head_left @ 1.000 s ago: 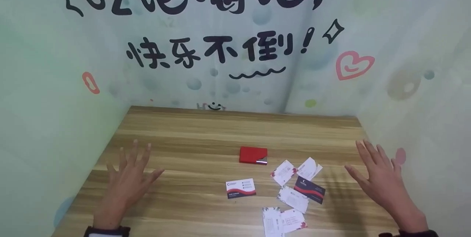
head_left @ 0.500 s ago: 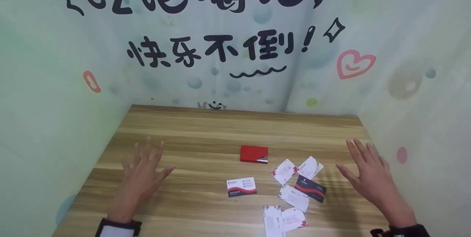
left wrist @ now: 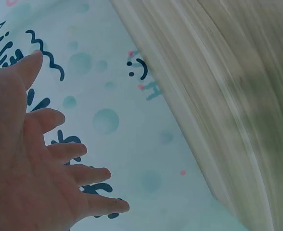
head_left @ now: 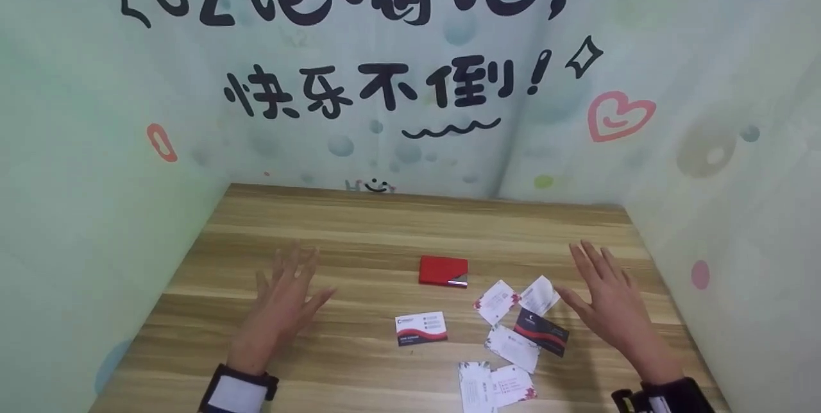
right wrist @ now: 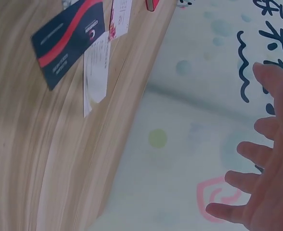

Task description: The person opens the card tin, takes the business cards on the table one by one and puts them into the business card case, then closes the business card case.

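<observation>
My left hand (head_left: 282,307) hovers over the left part of the table, fingers spread and holding nothing; the left wrist view shows its palm (left wrist: 31,163) and outstretched fingers. To the right of the cards, my right hand (head_left: 609,301) is likewise spread and holds nothing. A red card case (head_left: 443,271) with a silver corner lies mid-table. Below it is a white business card (head_left: 421,328) with a red and navy wave. Nearest the right hand are a dark navy card (head_left: 542,332) with a red stripe and a white card (head_left: 540,296), partly behind the thumb tip in the head view.
More white cards lie loosely around: one with red flowers (head_left: 497,302), one under the navy card's edge (head_left: 513,347), and two overlapping near the front, an upright card (head_left: 475,387) and a flowered card (head_left: 514,385). Printed fabric walls (head_left: 308,156) border the wooden table (head_left: 359,227).
Both hands have moved inward over the table, the left one rightward and the right one leftward, fingers still spread. The red case and the cards stay where they were.
</observation>
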### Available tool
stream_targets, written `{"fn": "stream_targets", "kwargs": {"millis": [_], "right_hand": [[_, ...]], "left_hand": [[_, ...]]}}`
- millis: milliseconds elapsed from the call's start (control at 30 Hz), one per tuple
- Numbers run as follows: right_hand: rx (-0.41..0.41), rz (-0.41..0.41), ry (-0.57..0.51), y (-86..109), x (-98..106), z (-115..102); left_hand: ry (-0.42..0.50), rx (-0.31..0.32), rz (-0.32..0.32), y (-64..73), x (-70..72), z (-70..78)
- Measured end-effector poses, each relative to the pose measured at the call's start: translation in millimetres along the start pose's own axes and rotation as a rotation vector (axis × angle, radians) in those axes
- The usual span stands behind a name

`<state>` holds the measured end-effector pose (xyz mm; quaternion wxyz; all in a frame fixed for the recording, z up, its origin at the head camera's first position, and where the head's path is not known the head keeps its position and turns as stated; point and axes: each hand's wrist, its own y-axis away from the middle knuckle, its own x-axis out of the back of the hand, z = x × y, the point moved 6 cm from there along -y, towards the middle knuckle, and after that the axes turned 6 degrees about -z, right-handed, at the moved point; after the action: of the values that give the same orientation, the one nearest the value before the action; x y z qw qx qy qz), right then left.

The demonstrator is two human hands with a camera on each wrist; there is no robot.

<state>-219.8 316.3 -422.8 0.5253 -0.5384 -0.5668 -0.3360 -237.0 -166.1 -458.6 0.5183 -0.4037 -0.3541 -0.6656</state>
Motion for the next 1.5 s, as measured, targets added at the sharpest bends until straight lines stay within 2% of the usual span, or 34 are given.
{"fn": "stream_targets", "kwargs": {"millis": [133,333,667,800,967,1300,1500], "right_hand": [[0.002,-0.018,-0.015,-7.9,-8,-7],[0.014,-0.048,-0.016,-16.4,-21,-18],[0.027,-0.046,-0.025,-23.6,-29,-29],[0.016,-0.07,-0.032,-25.7,-34,-32],[0.039,-0.057,-0.042,-31.7,-39,-41],[0.097,-0.009,-0.07,-44.4,-57,-59],[0.098,-0.012,-0.082,-47.1,-69,-66]], "left_hand": [[0.006,-0.018,0.012,-9.1,-5.6,12.8],[-0.046,-0.028,0.013,-20.8,-18.0,29.7],[-0.08,-0.088,0.045,-35.7,-28.7,49.4],[-0.075,-0.1,0.035,-38.3,-34.3,56.6],[-0.1,-0.121,0.019,-44.8,-43.4,67.2],[-0.154,-0.223,-0.035,-63.9,-62.5,105.2],[-0.244,-0.273,-0.042,-71.2,-71.3,124.3]]}}
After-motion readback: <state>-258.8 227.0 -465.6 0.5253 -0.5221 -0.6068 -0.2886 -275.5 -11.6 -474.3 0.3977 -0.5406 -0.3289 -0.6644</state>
